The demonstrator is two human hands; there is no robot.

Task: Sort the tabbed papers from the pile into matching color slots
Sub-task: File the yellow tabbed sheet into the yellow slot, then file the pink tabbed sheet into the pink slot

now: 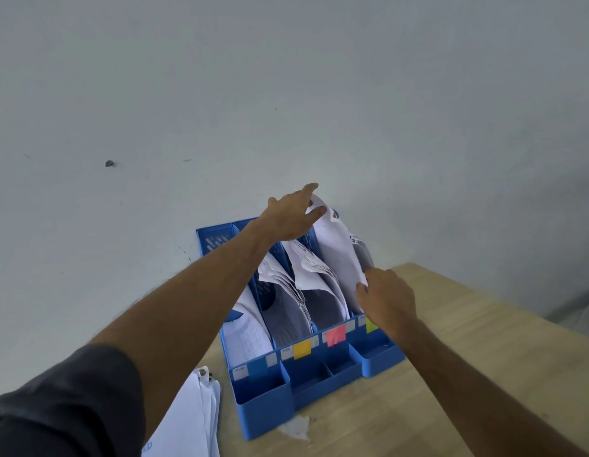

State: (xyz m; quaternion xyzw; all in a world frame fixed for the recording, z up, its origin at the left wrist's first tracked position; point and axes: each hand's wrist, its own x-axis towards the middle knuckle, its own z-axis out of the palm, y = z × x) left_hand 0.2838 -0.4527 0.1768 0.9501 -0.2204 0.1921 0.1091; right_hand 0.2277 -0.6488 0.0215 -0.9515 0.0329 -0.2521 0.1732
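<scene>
A blue file organizer [263, 400] stands on the wooden table against the wall. Its slots carry colour labels on the front: yellow [301, 349], red [336, 335] and green [371, 324]; the leftmost slot has a blue front. White papers stand in every slot. My left hand [291, 217] pinches the top edge of a white sheet [336, 245] that stands in the rightmost, green-labelled slot. My right hand [385, 301] pinches the same sheet's lower edge, just above the green label. The pile of papers [191, 420] lies at the organizer's left.
A pale wall rises directly behind the organizer. The table [451, 374] extends to the right and toward me, with a white smear [296, 427] in front of the organizer. The table's right edge drops off at the far right.
</scene>
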